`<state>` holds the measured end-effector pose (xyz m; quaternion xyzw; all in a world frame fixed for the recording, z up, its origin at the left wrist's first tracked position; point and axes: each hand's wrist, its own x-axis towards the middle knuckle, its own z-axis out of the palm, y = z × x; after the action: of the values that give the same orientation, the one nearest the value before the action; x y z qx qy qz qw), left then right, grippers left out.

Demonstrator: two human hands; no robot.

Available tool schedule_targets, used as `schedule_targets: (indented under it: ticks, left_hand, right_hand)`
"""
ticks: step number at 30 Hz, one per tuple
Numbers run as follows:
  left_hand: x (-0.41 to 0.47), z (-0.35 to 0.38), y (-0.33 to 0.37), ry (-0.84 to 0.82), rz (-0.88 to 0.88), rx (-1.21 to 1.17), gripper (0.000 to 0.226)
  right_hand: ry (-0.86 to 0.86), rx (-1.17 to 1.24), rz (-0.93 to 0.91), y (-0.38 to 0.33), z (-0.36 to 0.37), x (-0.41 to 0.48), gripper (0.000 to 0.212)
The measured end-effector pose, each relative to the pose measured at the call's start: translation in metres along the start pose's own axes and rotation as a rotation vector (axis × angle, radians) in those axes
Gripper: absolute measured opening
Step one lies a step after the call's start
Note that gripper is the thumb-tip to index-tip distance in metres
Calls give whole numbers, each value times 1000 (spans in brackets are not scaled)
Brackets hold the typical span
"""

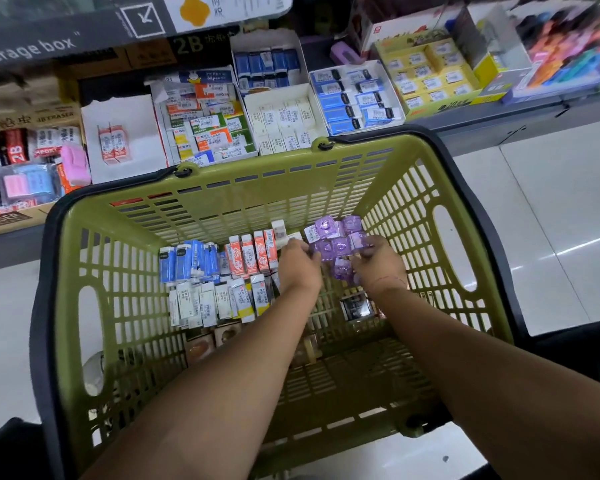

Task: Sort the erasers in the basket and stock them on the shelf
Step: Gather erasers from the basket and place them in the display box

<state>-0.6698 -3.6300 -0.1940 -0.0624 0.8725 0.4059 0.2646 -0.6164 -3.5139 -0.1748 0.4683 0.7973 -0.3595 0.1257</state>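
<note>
An olive-green slatted plastic basket (257,202) with dark handles stands on the pale floor in front of a low shelf (499,123). Both bare forearms reach down into it. The left grip (298,261) and the right grip (378,265) curl in from either side of a cluster of translucent purple cube erasers (336,237) near the far wall of the basket. The fingers pinch its left and right edges, though the backs of the hands hide most of the fingertips.

Left of the hands, blue-sleeved erasers (187,259) and orange-and-white sleeved erasers (253,252) stand in rows. White-sleeved erasers (215,303) lie in a row nearer the person. A dark shiny packet (355,306) below the right wrist is too blurred to identify, and brownish items under the left forearm are largely covered.

On the shelf, open cardboard display boxes hold more erasers, among them a white box with two orange erasers (115,145). The labels are unreadable, and the boxes at the left and right edges are cut off.
</note>
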Motion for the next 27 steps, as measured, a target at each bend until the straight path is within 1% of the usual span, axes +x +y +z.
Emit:
schedule_targets:
  ticks: [4, 6, 8, 11, 13, 14, 15, 16, 19, 21, 24, 27]
  left_hand:
    - [0, 3, 10, -46, -85, -176, 13]
    - [-3, 2, 11, -51, -60, -134, 17]
    - [-8, 1, 7, -51, -77, -111, 21]
    - [-17, 5, 2, -134, -176, -110, 12]
    - [-21, 10, 2, -214, -239, -157, 15]
    - [-23, 11, 4, -227, -271, -200, 16]
    - [-24, 12, 6, -217, -295, -242, 23]
    - [-25, 13, 8, -196, -315, -279, 26]
    - [-25, 10, 11, -138, -294, -363, 22]
    - [-24, 8, 12, -140, -249, -374, 27]
    - [-21, 6, 13, -159, -204, -412, 32]
    - [-21, 5, 14, -185, -173, -422, 28]
  right_hand:
    - [47, -123, -33, 2, 1, -6, 40]
    - [39, -209, -61, 2, 0, -8, 44]
    - [-9, -286, -92, 5, -3, -10, 50]
    - [-113, -407, -175, 10, -11, -11, 60]
    - [-164, -494, -217, 13, -12, -12, 61]
    - [-170, -512, -229, 14, -12, -12, 57]
    - [-166, -506, -234, 15, -11, -12, 52]
    - [-154, -477, -234, 16, -11, -11, 47]
    - [-104, -368, -231, 14, -10, -9, 38]
    - [-14, -359, -244, 9, -10, -8, 34]
    - [144, -323, -262, -6, -11, -6, 35]
    - [163, -307, -303, -21, -14, 4, 34]
